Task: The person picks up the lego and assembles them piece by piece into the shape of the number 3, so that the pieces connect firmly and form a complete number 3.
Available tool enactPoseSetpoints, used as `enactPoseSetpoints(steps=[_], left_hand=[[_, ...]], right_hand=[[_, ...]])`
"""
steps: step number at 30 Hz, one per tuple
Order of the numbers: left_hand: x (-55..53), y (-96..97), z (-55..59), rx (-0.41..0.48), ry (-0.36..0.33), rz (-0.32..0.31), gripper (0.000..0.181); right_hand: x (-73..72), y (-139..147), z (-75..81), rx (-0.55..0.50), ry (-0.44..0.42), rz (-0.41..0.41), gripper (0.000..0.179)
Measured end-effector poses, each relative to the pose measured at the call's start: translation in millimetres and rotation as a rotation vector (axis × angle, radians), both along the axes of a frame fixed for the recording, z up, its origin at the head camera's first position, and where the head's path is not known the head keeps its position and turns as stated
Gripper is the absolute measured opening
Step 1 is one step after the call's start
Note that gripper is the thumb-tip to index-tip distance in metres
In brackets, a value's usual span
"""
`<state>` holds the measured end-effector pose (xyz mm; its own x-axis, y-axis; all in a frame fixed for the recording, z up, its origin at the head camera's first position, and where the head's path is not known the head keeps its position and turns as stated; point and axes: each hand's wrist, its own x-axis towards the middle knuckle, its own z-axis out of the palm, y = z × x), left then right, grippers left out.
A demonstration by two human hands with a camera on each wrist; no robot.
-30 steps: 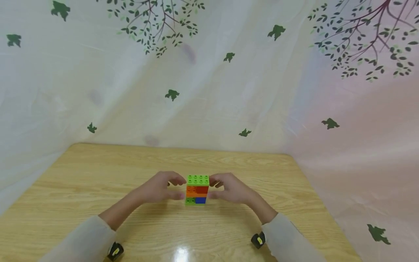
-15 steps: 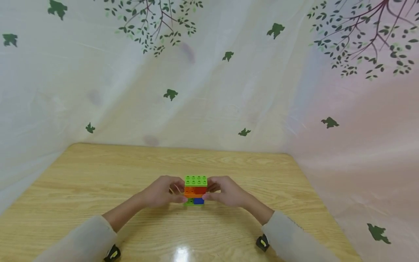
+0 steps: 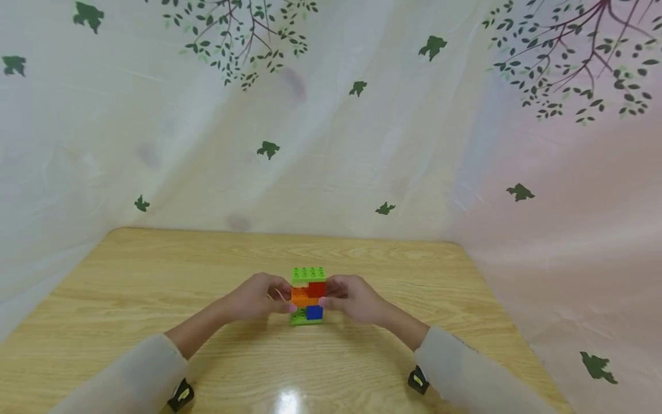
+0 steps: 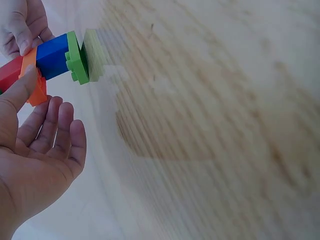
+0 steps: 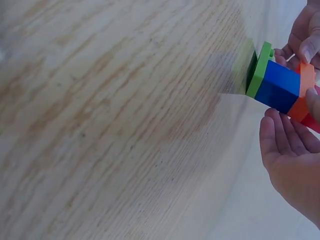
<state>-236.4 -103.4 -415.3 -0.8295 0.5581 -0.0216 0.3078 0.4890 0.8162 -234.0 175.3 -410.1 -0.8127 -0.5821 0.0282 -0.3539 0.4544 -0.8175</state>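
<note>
A stack of toy building bricks [image 3: 305, 298] stands between the two hands at the middle of the table. From the top down it has a lime-green plate [image 3: 308, 274], a red brick [image 3: 317, 289], an orange brick [image 3: 299, 296], a blue brick [image 3: 314, 313] and a green base plate [image 5: 260, 70]. My left hand [image 3: 260, 297] pinches the orange layer from the left, thumb in front. On the opposite side, my right hand [image 3: 358, 299] grips the same layer, its thumb also in front. Both sets of fingertips reach behind the stack. A dark wedge shows under the base plate in the wrist views.
The wood-grain table [image 3: 170, 259] carries a glossy reflection near its front. A pale curtain [image 3: 331, 115] printed with leaves and branches hangs behind and along the sides. Black devices [image 3: 181, 395] sit at both sleeves.
Both hands have closed in from either side and taken hold of the stack. Its top now stands higher in the head view, with more of the front face showing.
</note>
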Motion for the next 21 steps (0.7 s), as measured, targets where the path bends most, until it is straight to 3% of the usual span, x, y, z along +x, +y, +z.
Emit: enactPoseSetpoints(steps=[10, 15, 21], left_hand=[[-8.0, 1.1, -2.5, 0.031, -0.069, 0.038, 0.041], [-11.9, 3.1, -4.0, 0.028, -0.122, 0.100, 0.048], [-16.4, 7.8, -2.9, 0.050, -0.231, 0.180, 0.054]], right_hand=[[-9.0, -7, -0.4, -0.037, -0.098, -0.113, 0.036], [-15.6, -9, -3.1, -0.067, -0.196, -0.161, 0.040], [-21.0, -15, -4.6, -0.101, -0.277, -0.204, 0.042]])
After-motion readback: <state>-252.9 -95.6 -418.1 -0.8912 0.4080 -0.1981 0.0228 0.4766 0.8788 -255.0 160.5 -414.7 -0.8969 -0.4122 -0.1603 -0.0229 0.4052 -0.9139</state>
